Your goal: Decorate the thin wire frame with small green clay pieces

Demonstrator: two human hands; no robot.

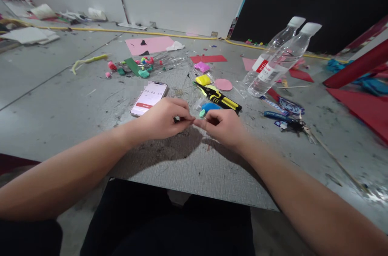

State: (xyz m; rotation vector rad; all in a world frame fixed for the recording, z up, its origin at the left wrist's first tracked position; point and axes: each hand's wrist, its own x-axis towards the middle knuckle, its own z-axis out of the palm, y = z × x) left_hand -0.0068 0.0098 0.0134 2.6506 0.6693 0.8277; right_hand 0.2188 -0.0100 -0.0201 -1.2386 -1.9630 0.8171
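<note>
Head camera, looking down at a scuffed grey board laid flat as a work surface (60, 110), its face scratched and flecked with dark crumbs. Two bare forearms reach in from the bottom corners and the hands meet at the centre. The left hand (162, 118) is curled, thumb and forefinger pinched together at their tips; the right hand (222, 126) is loosely fisted, its own thumb and forefinger pinched and touching the left hand's tips. Between the four fingertips sits a tiny piece, too small to identify; both hands appear to grip it. Just behind the fingertips lie a small mint-green lump of clay (201, 113) and a blue lump (211, 106), soft and rounded, in clear crinkled wrap. Judging by what lies about, the modelling is partly done: a cluster of small, bright finished clay bits (142, 66) sits farther back, while yellow clay (203, 80) and purple clay (201, 66) are unopened blocks. A black-and-yellow cutting tool (221, 98) lies beside them. A phone (149, 98) with a running timer lies flat just beyond the left hand. Two clear plastic bottles (279, 60) with white caps lean together to the right. Flat pink and red paper scraps (148, 45) are scattered behind, and a bunch of keys (287, 120) lies right.
</note>
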